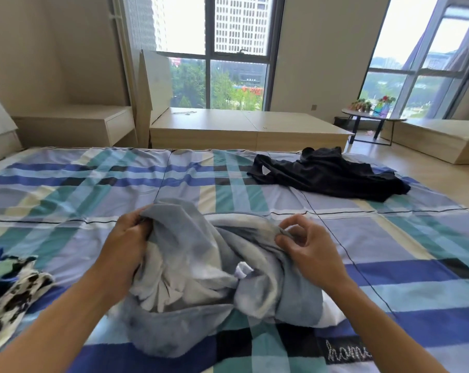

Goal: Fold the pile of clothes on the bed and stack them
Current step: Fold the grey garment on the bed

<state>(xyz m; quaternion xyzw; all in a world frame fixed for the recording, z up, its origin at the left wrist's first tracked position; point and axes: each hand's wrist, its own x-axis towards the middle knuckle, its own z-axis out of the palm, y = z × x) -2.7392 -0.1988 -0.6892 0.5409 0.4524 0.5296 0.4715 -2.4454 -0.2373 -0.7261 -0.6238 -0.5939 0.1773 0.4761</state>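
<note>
Head view: the grey top (195,265) lies bunched on the bed (66,184), just below centre toward 6 o'clock. The left hand (125,238) grips its edge at 9 o'clock of the heap, fingers curled into the cloth. The right hand (308,251) pinches a hem at 3 o'clock between thumb and forefinger. A black top (327,176) lies unfolded at 1 o'clock, and a patterned piece (15,289) at 8 o'clock. The step looks like opening the garment out. Next it likely needs lifting and spreading flat, since nothing is stacked yet.

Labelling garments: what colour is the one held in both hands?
Blotchy grey-blue and white; the garment shows best in head view.
</note>
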